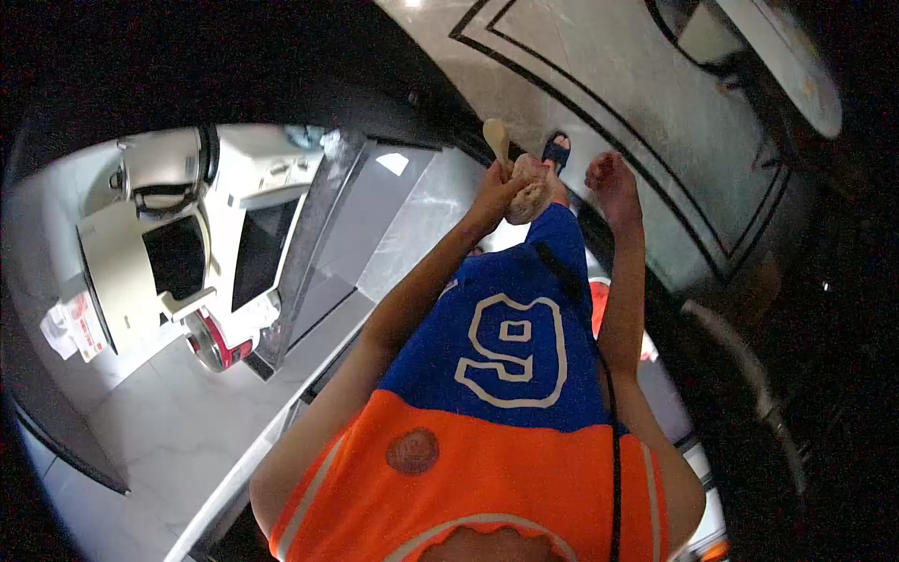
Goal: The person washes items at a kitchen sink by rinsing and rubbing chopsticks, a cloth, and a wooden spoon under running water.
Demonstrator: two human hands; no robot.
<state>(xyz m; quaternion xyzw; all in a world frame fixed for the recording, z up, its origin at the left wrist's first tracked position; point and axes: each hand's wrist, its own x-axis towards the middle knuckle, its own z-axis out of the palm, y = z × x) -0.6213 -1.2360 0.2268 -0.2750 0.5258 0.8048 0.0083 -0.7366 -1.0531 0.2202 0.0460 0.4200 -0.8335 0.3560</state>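
Note:
My left hand [494, 195] is closed around a pale, wooden-looking handle with a wide rounded end [496, 138] that sticks up past the fingers. A beige, rough-textured lump [530, 192] sits right against that hand, in front of my leg. Whether it belongs to the handle is too blurred to tell. My right hand [613, 187] is held out to the right, its fingers curled into a fist. Nothing can be made out in it. A foot in a dark sandal [556, 150] shows between the two hands.
To the left, beyond a dark-framed opening, are white appliances with dark panels [265, 242], a red-and-silver round appliance [213, 342] and a red-and-white package [86, 326]. The floor [599, 56] ahead has dark border lines. A white-topped object [787, 61] stands at the upper right.

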